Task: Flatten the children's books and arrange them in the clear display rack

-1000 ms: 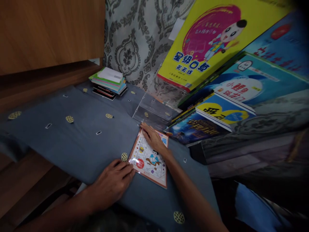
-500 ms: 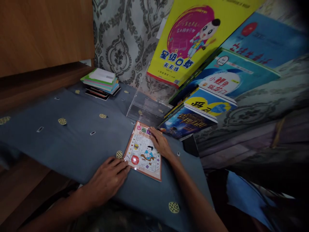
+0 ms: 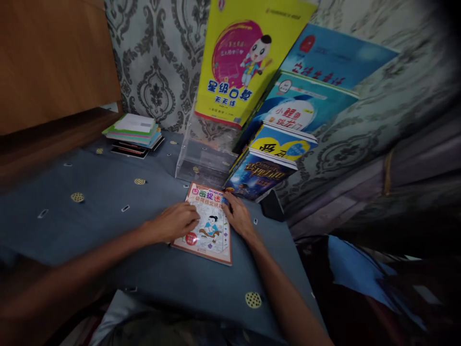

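A thin picture book (image 3: 209, 226) with an orange border and a cartoon child on its cover lies flat on the blue-grey cloth (image 3: 108, 211). My left hand (image 3: 176, 223) rests on the book's left half, fingers lying over the cover. On the book's right edge, near the top corner, sits my right hand (image 3: 237, 216) with its fingers spread. Neither hand lifts the book off the cloth.
A clear acrylic stand (image 3: 205, 158) holds several leaning children's books, a tall yellow one (image 3: 241, 57) at the front. A stack of thin books (image 3: 133, 134) lies at the back left. Behind hang a patterned curtain (image 3: 158, 62) and a wooden panel (image 3: 54, 57).
My left hand has moved from the cloth beside the book's lower left corner onto its cover. The right hand slid from the top edge to the right edge. The view swung right.
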Demonstrator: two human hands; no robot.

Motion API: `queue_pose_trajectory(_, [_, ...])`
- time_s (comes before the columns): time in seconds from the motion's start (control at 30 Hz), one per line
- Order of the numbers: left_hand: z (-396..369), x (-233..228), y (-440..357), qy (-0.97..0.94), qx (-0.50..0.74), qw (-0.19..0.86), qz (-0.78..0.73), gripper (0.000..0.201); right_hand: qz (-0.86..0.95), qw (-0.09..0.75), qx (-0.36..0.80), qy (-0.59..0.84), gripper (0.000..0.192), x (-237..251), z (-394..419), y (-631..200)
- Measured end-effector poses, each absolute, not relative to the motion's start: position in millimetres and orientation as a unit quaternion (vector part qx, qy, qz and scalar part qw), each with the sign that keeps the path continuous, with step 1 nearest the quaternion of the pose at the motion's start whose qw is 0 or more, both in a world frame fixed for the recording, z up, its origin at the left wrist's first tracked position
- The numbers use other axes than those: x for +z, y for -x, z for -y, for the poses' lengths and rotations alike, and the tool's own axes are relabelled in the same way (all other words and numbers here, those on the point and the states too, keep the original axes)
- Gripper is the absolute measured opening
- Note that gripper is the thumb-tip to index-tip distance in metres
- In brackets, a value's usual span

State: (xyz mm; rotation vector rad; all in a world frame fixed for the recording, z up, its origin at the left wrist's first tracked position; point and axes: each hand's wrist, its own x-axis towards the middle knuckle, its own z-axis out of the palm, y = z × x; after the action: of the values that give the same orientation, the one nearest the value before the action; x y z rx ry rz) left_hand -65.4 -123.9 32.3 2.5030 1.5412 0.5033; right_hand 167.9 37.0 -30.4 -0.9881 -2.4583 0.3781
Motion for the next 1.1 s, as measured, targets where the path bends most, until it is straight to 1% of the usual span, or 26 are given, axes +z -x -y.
queue_pose_trajectory(0.17, [50,20,46,-0.845,0.178,0.046,-0.503,0.024,0.887,0.245,0.135,0.367,0.044,-29,-35,-167])
queue_pose_trajectory(0.33, [13,1,30,-0.848,0.203,0.017,-0.490,0.030,0.884,0.227,0.134,0.385,0.045,-23,-31,-164])
queue_pose_trajectory(0.47, [6,-13,29,-0.851,0.197,-0.025,-0.486,0.034,0.884,0.222,0.128,0.390,0.046,-16,-27,-163])
queue_pose_trajectory(0.57, [5,-17,30,-0.855,0.185,-0.038,-0.483,0.038,0.879,0.215,0.130,0.405,0.046,-13,-27,-162])
queue_pose_trajectory(0.93, [3,-12,31,-0.857,0.170,-0.011,-0.487,0.043,0.881,0.201,0.135,0.406,0.052,-21,-25,-161])
queue_pose_trajectory(1.1, [5,-8,29,-0.853,0.144,-0.010,-0.501,0.044,0.884,0.171,0.136,0.412,0.056,-20,-12,-162])
